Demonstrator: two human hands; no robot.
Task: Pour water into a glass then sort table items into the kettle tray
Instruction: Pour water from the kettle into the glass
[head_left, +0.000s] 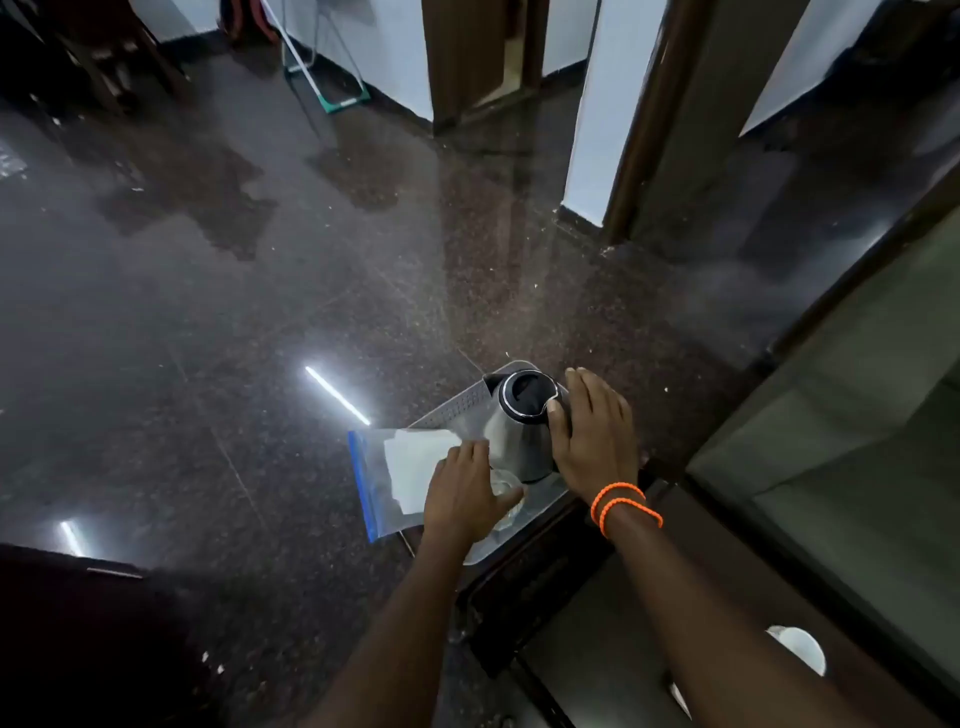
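**Both hands at the kettle tray**

Right now the person stands over a dark table (571, 623) with both arms stretched down to its far corner, where a metal tray (467, 402) sits at the edge. On the tray stands a steel kettle (519, 431) with a black lid, upright. The right hand (592, 436), with orange bands (623, 506) on its wrist, rests against the kettle's handle side, thumb by the lid rim and fingers spread; whether it truly grips the handle I cannot tell. The left hand (465, 499) lies palm down, fingers curled, on a clear zip bag (395, 478) with a blue edge and white paper inside. The bag overhangs the tray's left side. Under that hand a glass (506, 491) shows partly, just beside the kettle. A white cup (800, 647) sits on the table, well apart, nearer the person.
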